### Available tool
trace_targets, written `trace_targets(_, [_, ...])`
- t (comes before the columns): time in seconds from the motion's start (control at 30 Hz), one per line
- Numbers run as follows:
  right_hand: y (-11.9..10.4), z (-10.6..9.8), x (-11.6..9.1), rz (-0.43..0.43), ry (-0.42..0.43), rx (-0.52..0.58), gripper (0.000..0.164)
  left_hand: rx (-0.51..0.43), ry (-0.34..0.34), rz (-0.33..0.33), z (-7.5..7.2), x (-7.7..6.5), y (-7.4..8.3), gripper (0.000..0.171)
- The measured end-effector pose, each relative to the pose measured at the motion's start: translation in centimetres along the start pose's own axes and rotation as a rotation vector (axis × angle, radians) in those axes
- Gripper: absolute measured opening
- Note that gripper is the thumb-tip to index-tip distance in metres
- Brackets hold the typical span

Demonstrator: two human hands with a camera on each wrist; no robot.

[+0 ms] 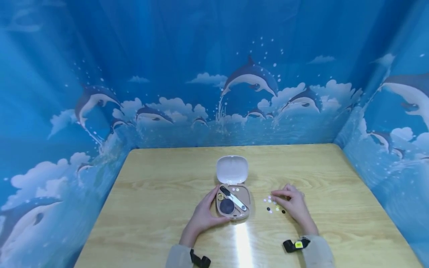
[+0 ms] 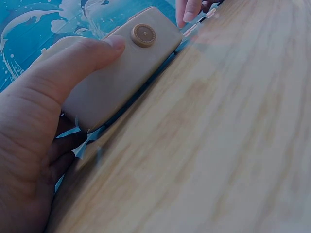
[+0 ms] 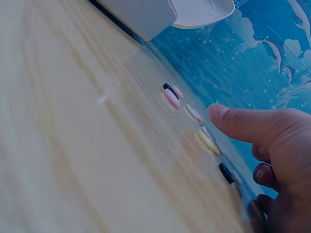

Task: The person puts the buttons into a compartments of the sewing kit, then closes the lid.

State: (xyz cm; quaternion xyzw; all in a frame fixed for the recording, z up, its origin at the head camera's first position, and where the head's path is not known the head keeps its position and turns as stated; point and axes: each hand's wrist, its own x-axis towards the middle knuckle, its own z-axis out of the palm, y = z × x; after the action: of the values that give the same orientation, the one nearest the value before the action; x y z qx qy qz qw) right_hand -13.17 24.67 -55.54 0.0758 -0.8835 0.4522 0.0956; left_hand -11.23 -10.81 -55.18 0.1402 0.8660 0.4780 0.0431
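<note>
A small beige sewing box [image 1: 246, 191] stands on the table with its lid [image 1: 232, 170] raised. My left hand [image 1: 202, 215] grips it from the left, thumb along the front beside a round button-shaped catch [image 2: 144, 35]. Inside lie a dark round disc [image 1: 227, 206], a white-and-black tool [image 1: 238, 201], a small gold-coloured piece [image 1: 220, 196] and two pale buttons [image 1: 235, 190]. My right hand [image 1: 295, 204] is over loose buttons [image 3: 171, 98], thumb and forefinger reaching down, tips near each other. Nothing is visible between them, and the forefinger is hidden in the right wrist view.
Pink, white, yellow and black buttons lie scattered right of the box, among them a black button [image 1: 268, 209] and a yellow button [image 3: 208, 141]. The wooden table [image 1: 161, 175] meets a blue dolphin-print curtain [image 1: 187, 74] at the back and sides.
</note>
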Motion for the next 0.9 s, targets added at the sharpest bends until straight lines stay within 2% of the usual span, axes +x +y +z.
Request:
trace_targets(0.1, [0.01, 0.31, 0.08, -0.006, 0.002, 0.004, 0.022, -0.006, 0.003, 0.01, -0.03, -0.12, -0.14, 0.123])
trace_targets(0.33, [0.15, 0.92, 0.28, -0.088, 0.014, 0.008, 0.02, 0.002, 0.014, 0.048, 0.01, -0.28, -0.42, 0.122])
trace_targets(0.63, [0.27, 0.96, 0.22, -0.121, 0.02, -0.038, 0.02, -0.002, 0.011, 0.041, 0.1, -0.24, -0.26, 0.123])
trace_targets(0.9, [0.27, 0.94, 0.15, -0.112, 0.013, -0.065, 0.019, -0.006, 0.013, 0.02, 0.1, -0.45, 0.15, 0.123])
